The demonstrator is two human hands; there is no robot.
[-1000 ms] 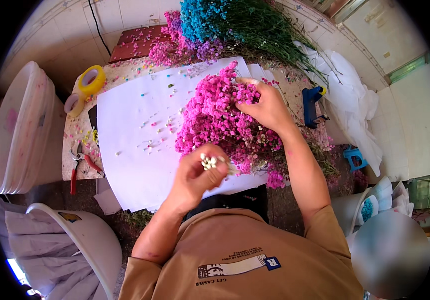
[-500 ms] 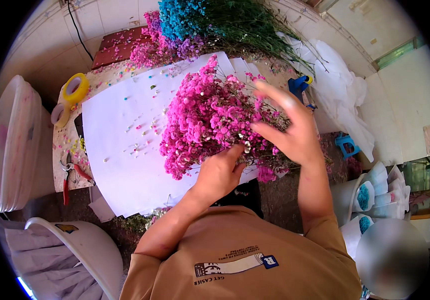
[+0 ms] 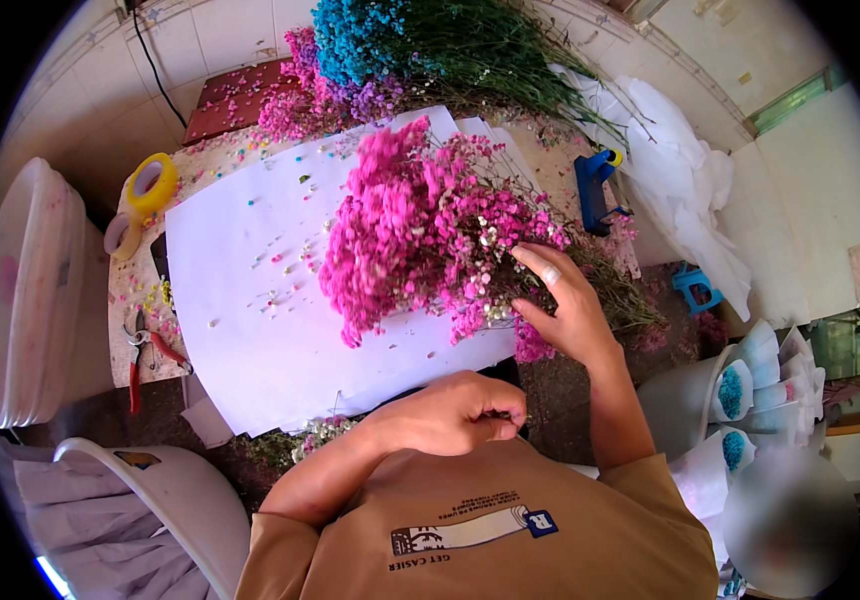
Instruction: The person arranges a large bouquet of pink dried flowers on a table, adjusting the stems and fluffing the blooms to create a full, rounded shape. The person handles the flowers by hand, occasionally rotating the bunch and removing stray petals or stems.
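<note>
A large bunch of pink baby's breath (image 3: 405,215) lies over white paper sheets (image 3: 240,340), its blossoms to the left and its thin stems toward the right. Small white flowers show among the pink. My right hand (image 3: 565,305) rests against the stem side, thumb and forefinger apart; its other fingers are partly hidden. A light band wraps one of its fingers. Close to my body, my left hand (image 3: 460,412) is curled closed, away from the bunch. Whatever may be inside it is too hidden to name.
Blue flowers (image 3: 360,40) and green stems lie along the back. At left are yellow tape (image 3: 152,183), red-handled pruning shears (image 3: 136,362) and stacked white tubs (image 3: 35,290). A blue tape dispenser (image 3: 593,195) stands back right; wrapped bouquets (image 3: 733,390) fill a bucket at right.
My left hand has drawn back from the bunch toward my body and closed. My right hand has come down onto the stem side. The blossoms have shifted slightly and blur at the left.
</note>
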